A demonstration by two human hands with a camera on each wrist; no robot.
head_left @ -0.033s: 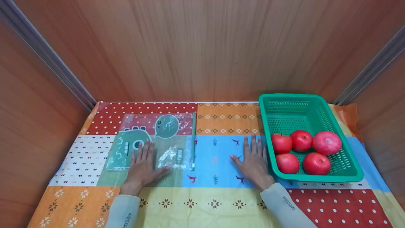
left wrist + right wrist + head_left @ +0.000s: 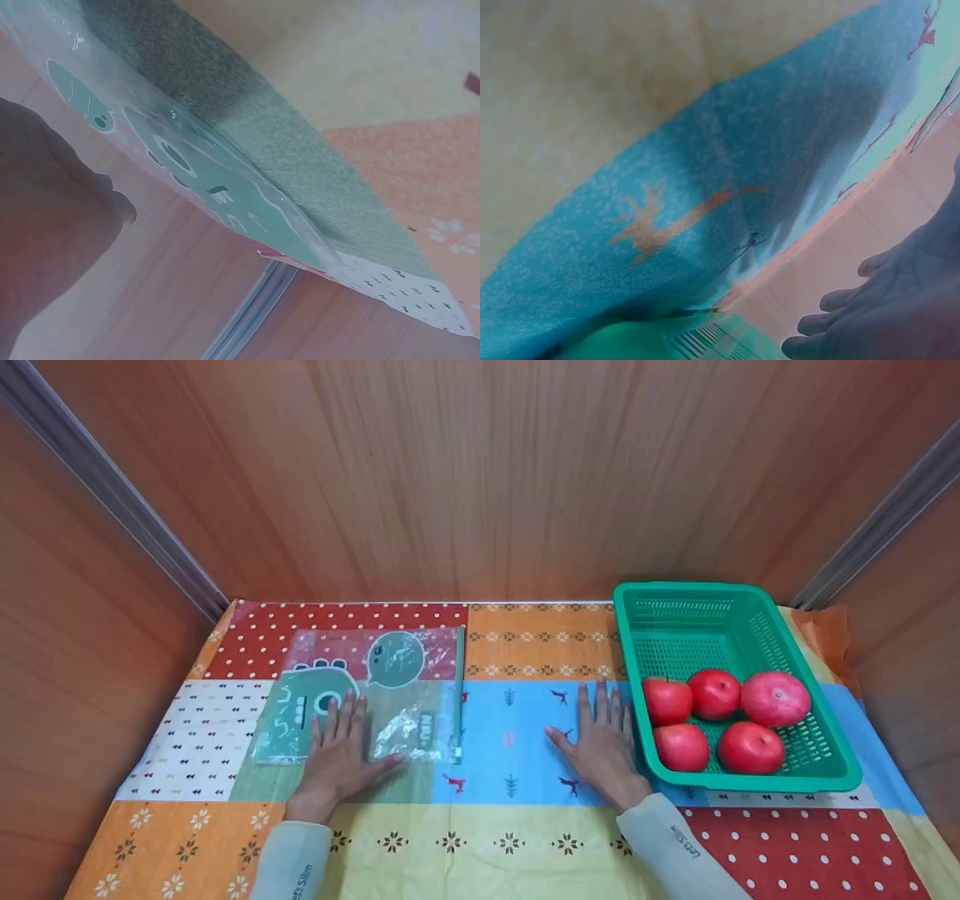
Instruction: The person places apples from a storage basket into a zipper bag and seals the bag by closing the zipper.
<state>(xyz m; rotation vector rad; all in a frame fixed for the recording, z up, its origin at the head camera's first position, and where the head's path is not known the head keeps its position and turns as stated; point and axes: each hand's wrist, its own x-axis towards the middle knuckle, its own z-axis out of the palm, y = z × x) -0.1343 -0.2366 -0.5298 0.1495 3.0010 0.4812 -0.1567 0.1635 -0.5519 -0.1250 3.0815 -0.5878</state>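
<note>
A clear plastic slider bag (image 2: 401, 709) with green cartoon prints lies flat on the left of the cloth, its green zip edge facing right. Over the bag's lower edge my left hand (image 2: 337, 761) is spread, fingers straight; the left wrist view shows the bag (image 2: 225, 195) beyond the hand (image 2: 56, 202). My right hand (image 2: 602, 746), also with straight fingers, is over the blue patch just left of a green basket (image 2: 697, 641). Several red apples (image 2: 752, 748) sit in the basket's near half. Neither hand holds anything.
A patchwork tablecloth (image 2: 510, 840) covers the table. Wood-grain panels (image 2: 480, 480) enclose the back and both sides. An orange piece of material (image 2: 825, 634) lies behind the basket at the right edge.
</note>
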